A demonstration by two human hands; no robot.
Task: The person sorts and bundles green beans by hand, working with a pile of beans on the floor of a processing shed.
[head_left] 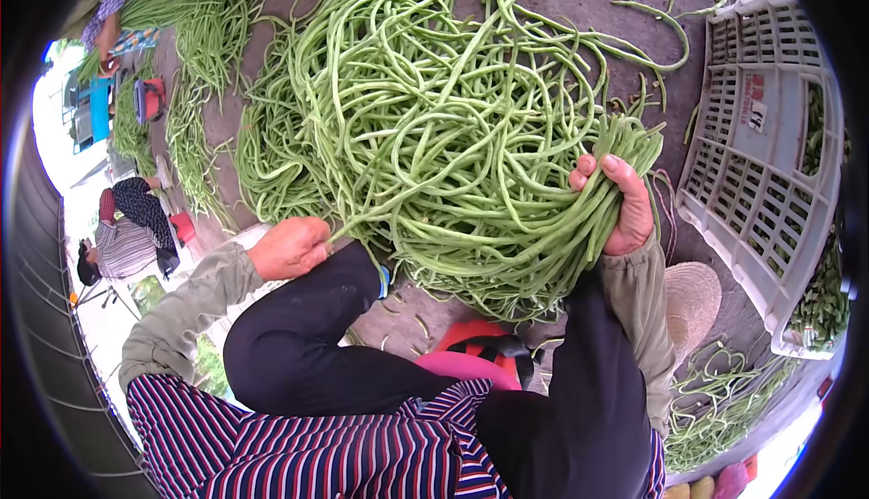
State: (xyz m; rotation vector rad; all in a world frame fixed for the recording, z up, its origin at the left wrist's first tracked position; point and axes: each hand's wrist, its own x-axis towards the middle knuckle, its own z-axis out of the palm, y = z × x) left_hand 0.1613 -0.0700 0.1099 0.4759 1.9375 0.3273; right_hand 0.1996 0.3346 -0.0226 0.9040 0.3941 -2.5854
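A big tangled heap of long green beans point(434, 119) lies on the ground in front of my knees. My right hand point(629, 205) is wrapped round a thick bundle of long beans point(625, 146), its ends lined up above the thumb while the lengths trail down and left along the heap. At the heap's lower left edge, my left hand point(294, 247) is closed, fingers pinched on the end of a long bean point(362, 217) that runs up toward the pile.
A white plastic crate point(756, 137) stands at the right, with a straw hat point(692, 304) below it. More long beans point(733, 404) lie at lower right and far left. A red and pink seat point(471, 354) is between my legs. Other people point(131, 237) sit at the left.
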